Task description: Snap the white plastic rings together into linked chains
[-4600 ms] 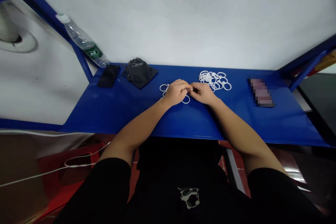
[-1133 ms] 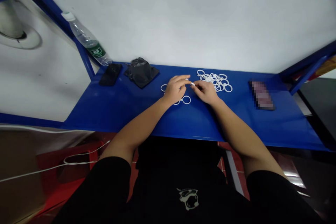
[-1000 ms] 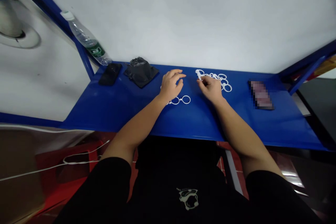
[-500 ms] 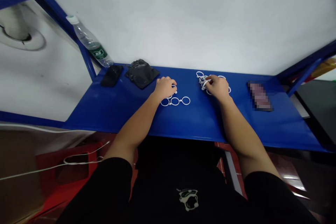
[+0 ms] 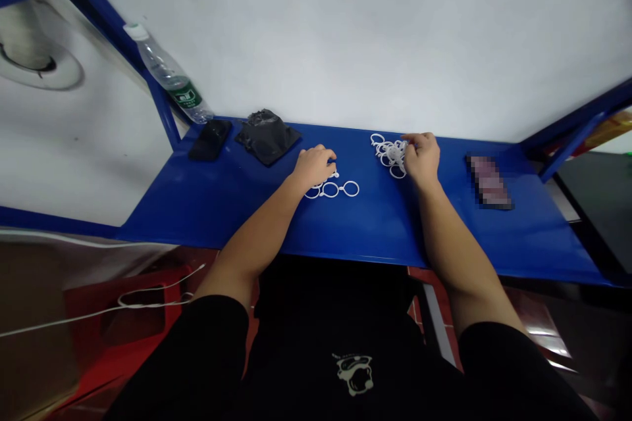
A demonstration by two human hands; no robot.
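Note:
A short chain of linked white plastic rings [image 5: 330, 189] lies on the blue metal bench top [image 5: 375, 227], with my left hand [image 5: 315, 168] curled over its left end. That end of the chain is hidden under my palm, and I cannot tell whether the fingers grip a ring. Farther right, a tangled heap of white rings [image 5: 390, 156] sits near the bench's back edge. My right hand [image 5: 422, 158] rests at the heap's right side, fingertips reaching into it. Whether those fingers hold a ring is hidden.
A black phone [image 5: 210, 139] and a crumpled black cloth-like bundle [image 5: 267, 137] lie at the back left. A plastic water bottle [image 5: 170, 75] leans on the blue frame. A pixelated flat object [image 5: 488, 183] lies to the right.
My right hand has shifted right and now sits at the heap's edge instead of over it. The heap looks tighter and smaller. My left hand and the ring chain have barely moved.

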